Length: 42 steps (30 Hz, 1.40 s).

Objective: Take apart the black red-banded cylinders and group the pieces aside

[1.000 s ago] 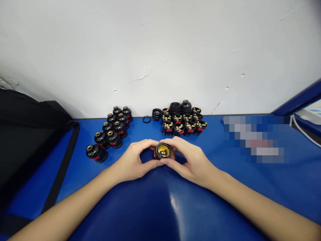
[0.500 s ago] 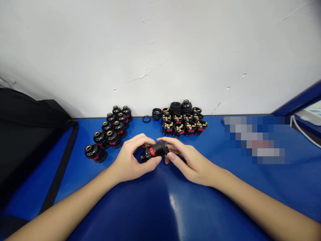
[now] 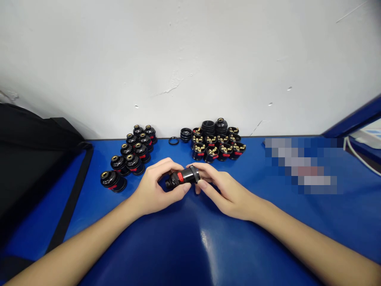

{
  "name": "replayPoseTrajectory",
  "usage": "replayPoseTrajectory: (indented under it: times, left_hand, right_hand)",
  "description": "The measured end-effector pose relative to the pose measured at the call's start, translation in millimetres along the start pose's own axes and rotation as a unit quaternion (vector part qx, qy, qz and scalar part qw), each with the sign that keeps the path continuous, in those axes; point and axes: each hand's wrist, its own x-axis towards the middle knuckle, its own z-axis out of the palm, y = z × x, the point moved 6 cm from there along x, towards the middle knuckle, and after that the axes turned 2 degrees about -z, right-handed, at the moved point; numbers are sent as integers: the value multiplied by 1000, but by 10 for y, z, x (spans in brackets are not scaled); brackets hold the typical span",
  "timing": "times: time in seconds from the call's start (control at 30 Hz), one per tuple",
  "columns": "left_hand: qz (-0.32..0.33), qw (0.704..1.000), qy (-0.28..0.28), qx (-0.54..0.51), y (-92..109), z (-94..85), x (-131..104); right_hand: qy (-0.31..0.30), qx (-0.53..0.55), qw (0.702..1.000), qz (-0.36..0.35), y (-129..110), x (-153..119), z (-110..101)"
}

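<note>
Between my hands a black lamp socket point(image 3: 186, 175) with a red switch lies on its side, its narrow cap pointing left. My left hand point(image 3: 152, 190) is closed around the socket, thumb along the near side. At the right end sits a black ridged ring point(image 3: 195, 174). Fingers and thumb of my right hand point(image 3: 228, 193) pinch this ring; part of the fingers is hidden behind it. Above the hands, a loose black ring point(image 3: 174, 141) lies on the blue table beside black ribbed parts point(image 3: 186, 135).
Several closed black sockets point(image 3: 139, 152) with brass-holed caps stand at the left. Several open socket shells point(image 3: 212, 154) with brass contacts stand right of centre. A black bag point(image 3: 35, 147) with a strap occupies the left. A white wall point(image 3: 190, 59) rises behind the blue table point(image 3: 166, 246).
The ring at the socket's right end has turned; its ridged edge now shows and it sits squarer to the body. Both hands remain in nearly the same place.
</note>
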Motion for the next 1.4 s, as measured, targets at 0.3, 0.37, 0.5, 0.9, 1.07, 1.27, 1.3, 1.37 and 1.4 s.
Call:
replayPoseTrajectory:
  times: [0.3, 0.37, 0.5, 0.9, 1.07, 1.27, 1.3, 1.37, 1.4]
  left_hand:
    - [-35, 999, 36, -10, -72, -41, 17]
    - [-35, 999, 32, -8, -73, -39, 17]
    - [-18, 1000, 22, -7, -52, -25, 16]
    - [3, 1000, -7, 7, -20, 8, 18]
    - [21, 999, -16, 22, 12, 29, 16]
    - [24, 999, -25, 24, 13, 45, 12]
    - [24, 999, -26, 24, 12, 46, 12]
    - [25, 999, -26, 23, 12, 47, 11]
    - [26, 999, -27, 23, 13, 47, 11]
  right_hand:
    - [215, -79, 973, -22, -61, -42, -195]
    - [233, -73, 969, -20, -46, -62, -219]
    - [222, -58, 973, -16, -46, -66, -198]
    - [240, 0, 971, 0, -1, -49, -196]
    - [211, 63, 975, 12, 0, -15, -181]
    - [199, 105, 974, 18, 10, -5, -160]
    - [199, 116, 973, 18, 16, -6, -156]
    - [198, 144, 969, 15, 30, -6, -149]
    - [197, 157, 968, 14, 35, -4, -146]
